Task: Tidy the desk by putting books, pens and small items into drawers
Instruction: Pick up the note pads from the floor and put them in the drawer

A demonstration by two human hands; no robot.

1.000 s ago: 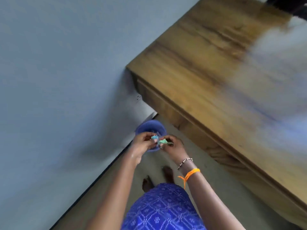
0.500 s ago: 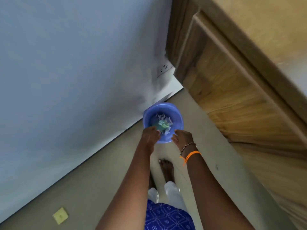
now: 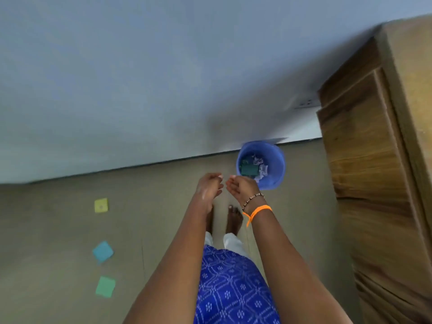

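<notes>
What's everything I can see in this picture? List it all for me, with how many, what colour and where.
Round plastic bin: one, blue, on the floor by the wall, beside the desk.
Paper scraps: several, teal and white, inside the bin.
Square paper notes: three on the floor at left; yellow, blue, green.
Wooden desk: one, brown, at right.
Wall socket: one, white, low on the wall by the desk.
Wall: pale blue-grey, across the top.
Floor: beige.
Wristbands: two on the right wrist, orange and beaded.
Left hand: empty, fingers relaxed, near the bin.
Right hand: empty, fingers relaxed, by the bin's rim.
Bare feet: two, below the hands.
</notes>
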